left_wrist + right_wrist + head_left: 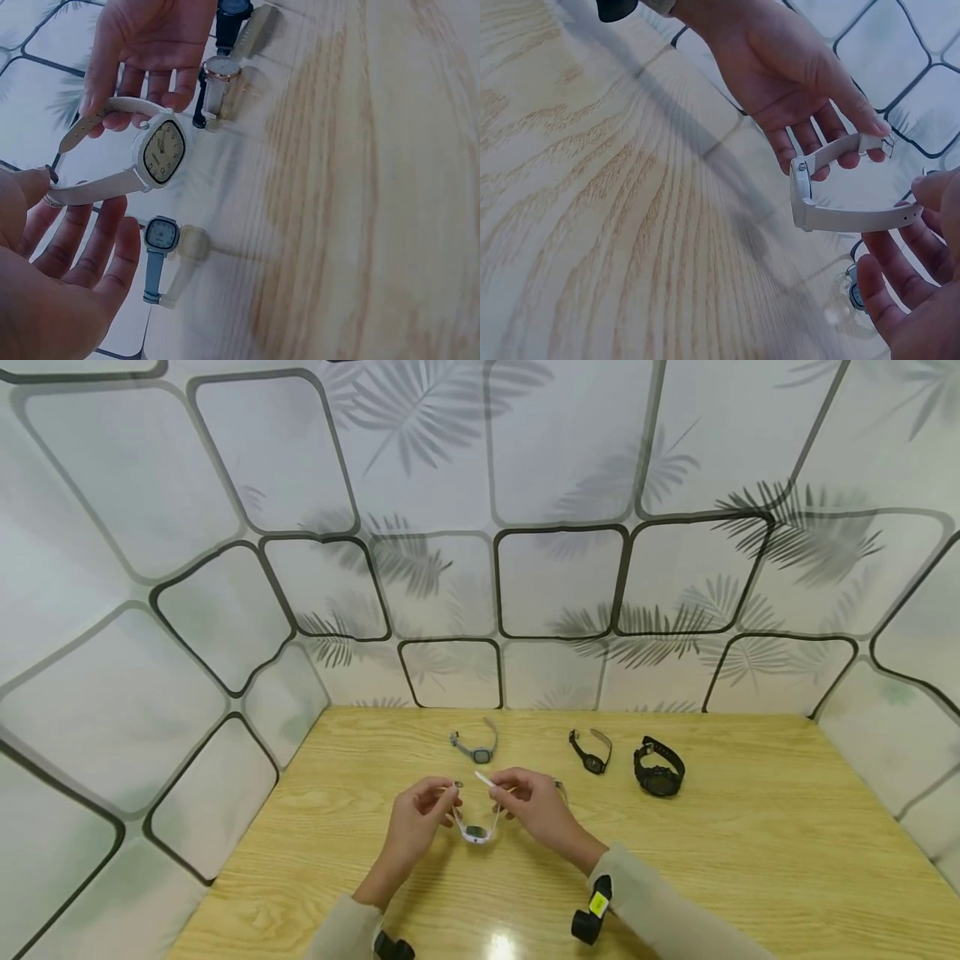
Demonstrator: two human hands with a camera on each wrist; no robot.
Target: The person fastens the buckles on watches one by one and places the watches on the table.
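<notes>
A white wristwatch [476, 835] with a rounded-square dial is held up over the wooden table, its strap unfastened and both ends raised. My left hand [414, 817] pinches the buckle end between thumb and fingers; the metal buckle [886, 146] shows at the thumb tip in the right wrist view. With my right hand [542, 810] I grip the other strap end, the one with holes, near its tip. The dial [163, 150] faces outward between the two hands in the left wrist view. The strap ends stand apart.
Behind the hands on the table [750, 860] lie a grey-blue watch [482, 754], a small black watch [593, 763] and a large black watch [660, 780]. A light-strapped watch [222, 69] with a rose-gold rim lies beyond my right hand. Patterned fabric [555, 577] encloses the table's back and sides.
</notes>
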